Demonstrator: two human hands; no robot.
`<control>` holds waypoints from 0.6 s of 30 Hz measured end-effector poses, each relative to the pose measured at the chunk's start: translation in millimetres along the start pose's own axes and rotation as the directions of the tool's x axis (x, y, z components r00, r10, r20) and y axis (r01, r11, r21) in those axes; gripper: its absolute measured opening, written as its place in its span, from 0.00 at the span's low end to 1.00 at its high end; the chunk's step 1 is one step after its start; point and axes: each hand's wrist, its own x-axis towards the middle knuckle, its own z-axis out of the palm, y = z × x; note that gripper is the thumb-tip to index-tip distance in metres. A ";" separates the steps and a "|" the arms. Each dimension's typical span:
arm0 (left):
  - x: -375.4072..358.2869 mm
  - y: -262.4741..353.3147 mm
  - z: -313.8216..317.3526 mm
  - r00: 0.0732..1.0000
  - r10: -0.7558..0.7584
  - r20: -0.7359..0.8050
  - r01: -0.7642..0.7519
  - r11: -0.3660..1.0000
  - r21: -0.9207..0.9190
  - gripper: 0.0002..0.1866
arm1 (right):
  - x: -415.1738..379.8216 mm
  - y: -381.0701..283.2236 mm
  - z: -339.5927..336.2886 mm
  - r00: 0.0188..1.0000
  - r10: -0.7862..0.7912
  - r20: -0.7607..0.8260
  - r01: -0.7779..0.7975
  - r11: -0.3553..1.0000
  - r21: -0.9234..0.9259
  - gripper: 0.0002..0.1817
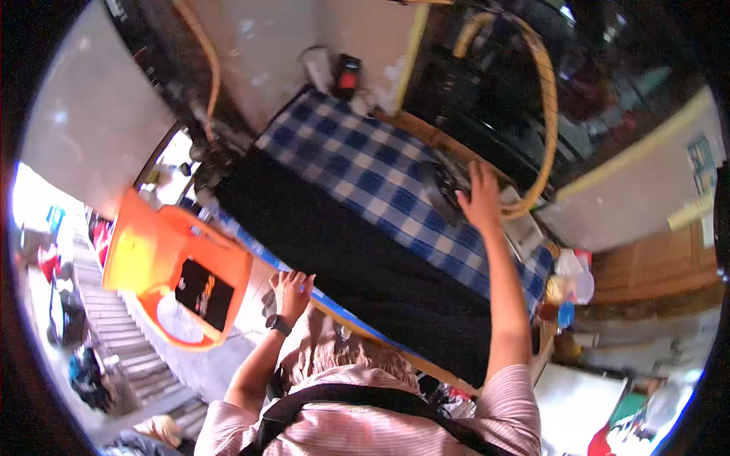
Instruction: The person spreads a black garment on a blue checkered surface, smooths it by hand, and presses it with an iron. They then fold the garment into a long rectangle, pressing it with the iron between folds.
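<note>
A long piece of black cloth (334,235) lies over the ironing table, on top of a blue-and-white checked cloth (365,171). My right hand (482,199) is stretched out at the far side, fingers extended, beside a dark iron (443,186) that stands on the checked cloth. Whether the fingers touch the iron is blurred. At the near edge, my left hand (292,295) rests by the border of the black cloth, its fingers apart over the table's blue edge (334,304). A dark watch (278,324) is on that wrist.
An orange plastic chair (228,262) with a dark square on it stands at my left. A yellowish hose (549,106) loops down near the iron. Behind the table are a wall and a dark window (608,83). Plastic containers (574,277) sit at the right end.
</note>
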 end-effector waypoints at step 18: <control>42.6 -122.0 -21.5 0.996 0.011 -0.092 -0.033 0.971 -0.238 0.12 | 69.1 -136.0 -16.5 0.390 0.333 0.858 -0.844 0.501 0.189 0.19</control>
